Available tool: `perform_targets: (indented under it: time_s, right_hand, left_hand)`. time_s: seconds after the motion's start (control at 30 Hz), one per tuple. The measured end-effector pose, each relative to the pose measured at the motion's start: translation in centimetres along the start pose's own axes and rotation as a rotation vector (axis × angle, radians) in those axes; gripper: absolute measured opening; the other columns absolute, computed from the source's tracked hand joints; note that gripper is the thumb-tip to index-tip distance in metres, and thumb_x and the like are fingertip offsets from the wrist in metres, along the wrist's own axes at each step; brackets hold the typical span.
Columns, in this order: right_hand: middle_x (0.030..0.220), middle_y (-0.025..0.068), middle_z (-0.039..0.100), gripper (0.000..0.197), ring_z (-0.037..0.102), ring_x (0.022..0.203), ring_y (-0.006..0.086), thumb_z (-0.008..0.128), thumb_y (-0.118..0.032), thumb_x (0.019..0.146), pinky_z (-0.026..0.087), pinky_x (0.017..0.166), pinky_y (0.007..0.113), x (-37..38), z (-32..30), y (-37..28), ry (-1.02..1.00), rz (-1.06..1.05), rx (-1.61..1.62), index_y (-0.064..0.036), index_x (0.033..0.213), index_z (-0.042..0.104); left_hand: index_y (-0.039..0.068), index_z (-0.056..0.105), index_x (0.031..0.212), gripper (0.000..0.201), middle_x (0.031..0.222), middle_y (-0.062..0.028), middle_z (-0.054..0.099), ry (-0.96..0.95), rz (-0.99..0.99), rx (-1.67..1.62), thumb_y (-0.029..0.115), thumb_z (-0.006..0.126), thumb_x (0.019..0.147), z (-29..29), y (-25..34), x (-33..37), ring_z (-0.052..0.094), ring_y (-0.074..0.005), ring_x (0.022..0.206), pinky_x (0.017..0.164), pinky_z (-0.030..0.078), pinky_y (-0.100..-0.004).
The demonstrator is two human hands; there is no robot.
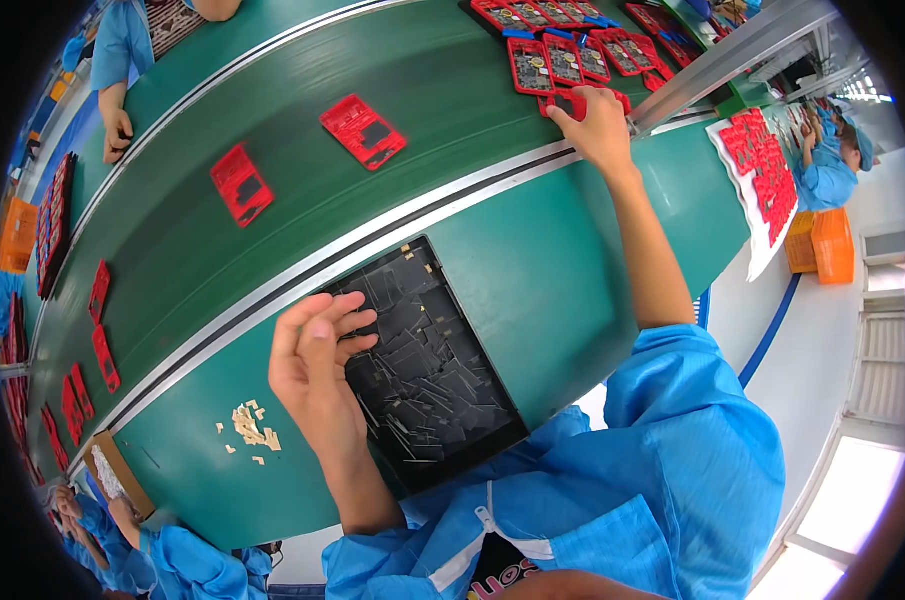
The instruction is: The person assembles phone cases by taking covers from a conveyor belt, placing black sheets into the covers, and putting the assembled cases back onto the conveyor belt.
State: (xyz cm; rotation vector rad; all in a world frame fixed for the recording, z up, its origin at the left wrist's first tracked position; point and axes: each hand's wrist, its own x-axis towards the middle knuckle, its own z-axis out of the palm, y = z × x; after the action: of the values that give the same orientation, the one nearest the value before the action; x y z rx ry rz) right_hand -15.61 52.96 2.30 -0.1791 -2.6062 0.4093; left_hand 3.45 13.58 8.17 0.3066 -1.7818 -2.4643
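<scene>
My right hand [601, 128] reaches over the far belt edge with its fingers closed on a red phone housing [556, 104], mostly covered by the hand. Just beyond it, several red housings with circuit boards [531, 68] and blue tabs lie in rows. My left hand [318, 365] hovers over the left side of a black tray [508, 432], palm turned up, fingers loosely bent and apart, nothing visible in them. Thin black rectangular sheets [423, 350] lie jumbled in that tray.
Red housings [363, 132] lie along the green conveyor belt [283, 120], bordered by a metal rail [453, 200]. Small cream pieces [253, 425] sit on the table at left. A metal post [733, 70] stands beside my right hand. Co-workers in blue work nearby.
</scene>
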Motion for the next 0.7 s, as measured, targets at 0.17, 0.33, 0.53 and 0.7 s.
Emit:
perform_targets:
  time_s: [0.17, 0.33, 0.53, 0.7]
  right_hand:
    - [0.136, 0.0134, 0.056, 0.055, 0.055, 0.125, 0.0356, 0.076, -0.023, 0.080, 0.046, 0.101, 0.057, 0.7, -1.0, 3.3, -0.148, -0.134, -0.257, -0.0129, 0.132, 0.064]
    - [0.121, 0.0127, 0.060, 0.051, 0.059, 0.117, 0.0339, 0.071, -0.014, 0.079, 0.048, 0.096, 0.054, 1.6, -2.4, 2.4, -0.315, -0.172, -0.263, -0.0128, 0.130, 0.065]
    - [0.095, 0.0121, 0.065, 0.025, 0.067, 0.079, 0.0325, 0.071, -0.013, 0.087, 0.056, 0.071, 0.043, -2.7, -2.4, -3.0, -0.163, -0.554, -0.008, -0.0031, 0.110, 0.073]
    - [0.099, 0.0132, 0.064, 0.028, 0.068, 0.080, 0.0327, 0.072, -0.011, 0.086, 0.056, 0.072, 0.042, -5.2, 0.6, -9.5, -0.151, -0.545, 0.153, -0.0017, 0.113, 0.070]
  left_hand:
    - [-0.003, 0.060, 0.118, 0.025, 0.108, -0.0213, 0.071, -0.029, -0.009, 0.013, 0.016, 0.054, 0.103, 0.3, 0.0, 0.1, 0.071, -0.0251, 0.094, 0.078, 0.056, -0.0327]
    - [-0.003, 0.060, 0.118, 0.025, 0.107, -0.0207, 0.071, -0.037, -0.014, 0.019, 0.016, 0.054, 0.104, 0.2, -0.1, 0.1, 0.071, -0.0245, 0.093, 0.078, 0.056, -0.0326]
    - [-0.003, 0.060, 0.117, 0.024, 0.105, -0.0203, 0.072, -0.031, -0.021, 0.045, 0.016, 0.053, 0.104, 0.5, 0.0, -0.2, 0.071, -0.0242, 0.092, 0.078, 0.056, -0.0324]
    - [-0.003, 0.060, 0.117, 0.024, 0.105, -0.0201, 0.072, -0.108, -0.047, 0.049, 0.015, 0.052, 0.104, 0.8, -0.9, 0.2, 0.071, -0.0242, 0.091, 0.078, 0.056, -0.0324]
